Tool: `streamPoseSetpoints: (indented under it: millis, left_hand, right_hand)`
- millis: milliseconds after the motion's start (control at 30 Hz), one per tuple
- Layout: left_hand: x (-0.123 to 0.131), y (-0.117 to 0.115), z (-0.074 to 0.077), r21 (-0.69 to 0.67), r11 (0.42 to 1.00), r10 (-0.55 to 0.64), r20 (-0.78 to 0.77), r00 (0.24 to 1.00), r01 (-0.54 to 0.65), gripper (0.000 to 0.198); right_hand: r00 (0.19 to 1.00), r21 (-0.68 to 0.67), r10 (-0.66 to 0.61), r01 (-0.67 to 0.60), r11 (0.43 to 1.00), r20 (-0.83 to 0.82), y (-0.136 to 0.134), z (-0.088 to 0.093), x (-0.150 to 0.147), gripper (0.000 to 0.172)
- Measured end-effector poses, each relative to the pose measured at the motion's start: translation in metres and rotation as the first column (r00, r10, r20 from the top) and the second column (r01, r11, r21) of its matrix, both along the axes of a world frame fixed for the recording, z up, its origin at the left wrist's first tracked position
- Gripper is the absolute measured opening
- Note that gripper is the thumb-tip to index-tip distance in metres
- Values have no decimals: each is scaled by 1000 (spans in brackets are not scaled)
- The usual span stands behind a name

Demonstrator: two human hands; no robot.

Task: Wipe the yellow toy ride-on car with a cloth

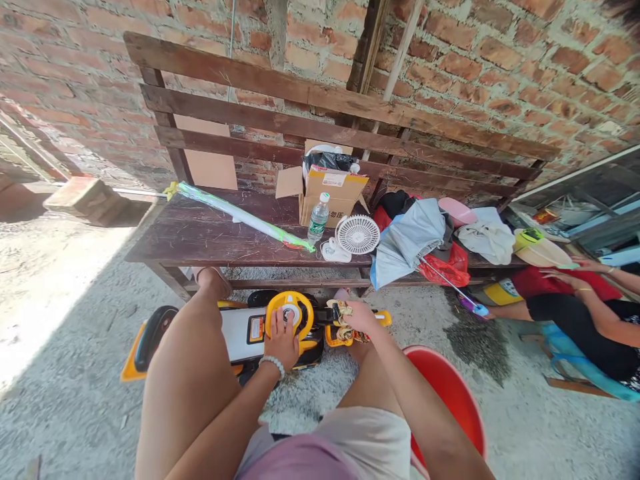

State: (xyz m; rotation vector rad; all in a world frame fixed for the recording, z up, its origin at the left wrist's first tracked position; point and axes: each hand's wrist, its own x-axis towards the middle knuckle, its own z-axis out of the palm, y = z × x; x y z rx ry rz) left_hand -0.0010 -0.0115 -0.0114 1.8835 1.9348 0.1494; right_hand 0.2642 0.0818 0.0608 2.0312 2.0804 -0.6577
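L hand (283, 339), w/ bead bracelet (273, 364) at wrist, lies on steering wheel (290, 297) of yellow/white/blk ride-on toy (233, 339); grip loose, fingers laid approx. straight across hub, not wrapped round anything. R hand (359, 316) is just R of wheel, grip closed on crumpled patterned cloth (345, 311), tan & brown; exact material can't be told. More of same pattern shows below that hand, by yellow plastic basket (331, 339). Toy stands on concrete floor (75, 427), white panel L of wheel. Beyond wheel runs dk. brown wooden table (210, 243) w/ slatted back. On it, beyond & slightly R of wheel: water bottle (319, 219), upright, green label; white fan (358, 235) just beside it; open cardboard box (340, 190) behind, blk plastic bag (330, 162) in top. Beyond & L of wheel: long green/white wrapped bundle (250, 225), lying flat. Farther R of wheel: grey umbrella (410, 233), partly folded, touching red plastic bag (445, 265). Red bucket (453, 383) on floor, R of wheel & nearer wearer, partly hidden by R forearm. Well R of wheel, another person (560, 320), partly in view, sits on blue chair (570, 357).
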Motion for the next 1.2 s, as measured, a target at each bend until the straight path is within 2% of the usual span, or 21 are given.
streamPoseSetpoints:
  millis: [133,300,400,500,567,633,700,800,933,1000,1067,1200]
  left_hand:
    - [-4,1,1,-17,1000,-11,44,999,12,73]
    - [-6,3,3,-50,999,-11,68,998,15,73]
    - [-5,3,5,-57,998,-6,60,998,9,72]
    - [-3,3,7,-58,998,9,42,999,-6,71]
    - [-3,3,9,-53,999,11,36,999,-9,71]
    - [-4,4,11,-46,999,8,33,999,-6,71]
    - [-6,4,12,-48,999,1,31,1000,1,71]
    - [-8,3,10,-54,999,-4,32,999,6,71]
    - [-7,2,1,-19,1000,9,47,999,-8,70]
    - [-6,2,-2,4,1000,9,58,998,-9,71]
    - [-5,2,-3,20,1000,8,64,998,-9,72]
    - [-4,3,4,-14,1000,22,40,999,-21,70]
  right_hand:
    - [994,10,3,-4,1000,105,-13,-4,15,41]
    - [930,-24,-189,206,978,315,-34,-1,75,46]
    - [905,10,-253,266,964,342,-43,4,99,56]
    - [944,128,-234,209,969,232,-42,4,83,71]
    - [989,185,-100,80,979,104,-37,0,55,74]
    - [998,162,50,-54,985,28,-30,-4,26,63]
    - [993,112,112,-114,987,26,-26,-8,9,49]
    - [991,72,73,-81,994,109,-28,-11,16,42]
    - [965,43,-126,119,992,229,-33,-10,61,45]
    - [956,34,-171,168,985,239,-32,-7,73,46]
    - [957,26,-159,157,987,242,-27,-4,69,43]
    - [991,9,-42,41,999,123,-12,0,28,39]
